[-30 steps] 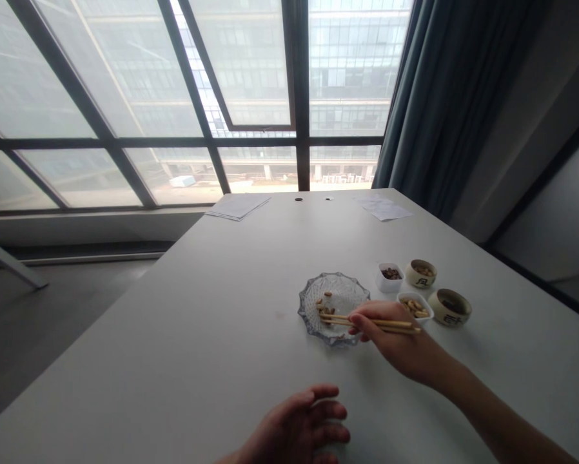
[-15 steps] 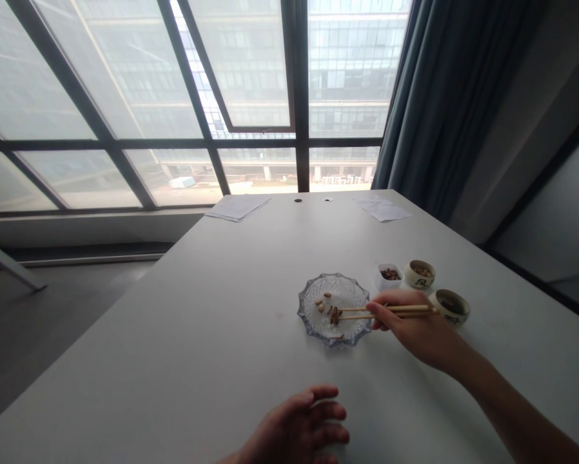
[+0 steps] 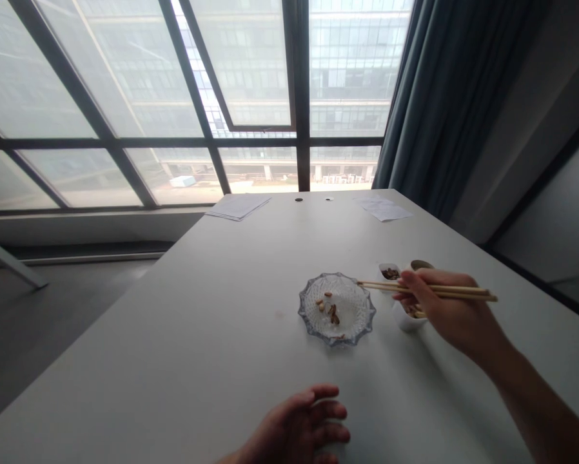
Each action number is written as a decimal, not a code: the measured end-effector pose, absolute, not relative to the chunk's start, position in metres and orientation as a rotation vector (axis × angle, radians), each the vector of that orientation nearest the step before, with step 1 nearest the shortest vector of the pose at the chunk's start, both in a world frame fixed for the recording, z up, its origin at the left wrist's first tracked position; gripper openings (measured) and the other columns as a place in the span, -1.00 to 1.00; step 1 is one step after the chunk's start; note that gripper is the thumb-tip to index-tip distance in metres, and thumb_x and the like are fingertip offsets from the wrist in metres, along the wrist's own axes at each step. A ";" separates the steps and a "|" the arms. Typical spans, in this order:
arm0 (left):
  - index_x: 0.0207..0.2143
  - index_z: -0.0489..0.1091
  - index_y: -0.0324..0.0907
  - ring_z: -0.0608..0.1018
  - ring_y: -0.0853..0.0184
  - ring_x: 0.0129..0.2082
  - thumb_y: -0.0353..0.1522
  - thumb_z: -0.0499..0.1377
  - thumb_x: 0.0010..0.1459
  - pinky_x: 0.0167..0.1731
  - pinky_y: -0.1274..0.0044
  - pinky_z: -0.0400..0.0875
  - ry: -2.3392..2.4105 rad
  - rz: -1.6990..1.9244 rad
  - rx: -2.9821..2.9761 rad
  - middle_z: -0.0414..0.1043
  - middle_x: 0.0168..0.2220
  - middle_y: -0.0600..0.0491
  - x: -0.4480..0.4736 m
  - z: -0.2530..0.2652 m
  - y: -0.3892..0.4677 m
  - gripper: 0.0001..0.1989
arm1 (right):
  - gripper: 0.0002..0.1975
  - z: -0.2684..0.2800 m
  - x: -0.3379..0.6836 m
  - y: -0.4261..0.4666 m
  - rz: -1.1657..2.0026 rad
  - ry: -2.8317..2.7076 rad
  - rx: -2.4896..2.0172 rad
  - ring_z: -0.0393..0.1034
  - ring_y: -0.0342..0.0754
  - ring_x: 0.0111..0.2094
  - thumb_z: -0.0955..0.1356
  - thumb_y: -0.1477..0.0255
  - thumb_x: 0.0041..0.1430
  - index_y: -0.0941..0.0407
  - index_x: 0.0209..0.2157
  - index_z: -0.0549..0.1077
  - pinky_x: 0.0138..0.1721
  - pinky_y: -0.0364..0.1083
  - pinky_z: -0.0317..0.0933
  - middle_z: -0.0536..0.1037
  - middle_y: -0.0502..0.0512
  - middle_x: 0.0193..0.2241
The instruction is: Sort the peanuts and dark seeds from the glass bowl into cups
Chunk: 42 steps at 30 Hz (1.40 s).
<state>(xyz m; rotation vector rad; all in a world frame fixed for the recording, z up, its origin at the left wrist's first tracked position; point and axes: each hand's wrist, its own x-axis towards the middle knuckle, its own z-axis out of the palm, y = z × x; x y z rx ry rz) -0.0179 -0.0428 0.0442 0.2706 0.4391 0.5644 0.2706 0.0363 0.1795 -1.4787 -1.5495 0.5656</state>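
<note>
My right hand [image 3: 447, 309] grips a pair of wooden chopsticks [image 3: 381, 286], whose tips lie close together over the right rim of a scalloped glass plate [image 3: 307, 327]. No food shows between the tips. On the plate rest dark brown pieces [image 3: 334, 316] and a few smaller tan, nut-like bits [image 3: 328, 294]. Just past my fingers is a small white container [image 3: 390, 273] of reddish-brown pieces. Another white container [image 3: 408, 320] with pale pieces is partly covered by my hand. My left hand [image 3: 305, 422] is nearer me, its fingers apart and holding nothing.
A ceramic bowl [image 3: 421, 265] shows behind my right hand, mostly covered. Paper sheets [image 3: 238, 207] lie at the table's far left corner, another sheet [image 3: 383, 209] at the far right. Beyond the white table [image 3: 197, 309] stand windows and a dark curtain [image 3: 425, 109].
My right hand has moved right and slightly up with the chopsticks, whose tips have left the brown pieces on the plate. A white container has come into view below it. My left hand stays put.
</note>
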 end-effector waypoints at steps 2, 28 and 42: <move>-0.05 0.51 -0.13 0.60 0.30 -0.14 -0.29 0.17 0.19 -0.23 0.45 0.28 0.439 0.562 0.268 0.62 -0.14 0.08 -0.018 0.045 -0.042 -0.70 | -0.62 0.187 0.285 0.039 0.397 -1.474 -1.523 0.61 0.06 -0.42 0.38 0.05 0.23 0.07 -0.36 0.63 -0.44 -0.07 0.45 0.68 0.11 -0.44; -0.04 0.49 -0.14 0.59 0.29 -0.13 -0.28 0.18 0.17 -0.23 0.46 0.28 0.444 0.572 0.269 0.61 -0.13 0.07 -0.018 0.043 -0.042 -0.69 | -0.58 0.141 0.239 0.042 0.929 -1.620 -1.377 0.61 0.03 -0.43 0.38 0.02 0.21 0.12 -0.36 0.57 -0.42 -0.12 0.46 0.67 0.15 -0.48; -0.04 0.48 -0.11 0.58 0.27 -0.11 -0.28 0.18 0.18 -0.23 0.45 0.27 0.450 0.553 0.259 0.60 -0.12 0.06 -0.019 0.041 -0.043 -0.70 | -0.56 0.138 0.234 0.038 0.797 -1.574 -1.392 0.61 0.05 -0.43 0.32 0.03 0.28 0.09 -0.37 0.61 -0.37 -0.05 0.51 0.67 0.14 -0.46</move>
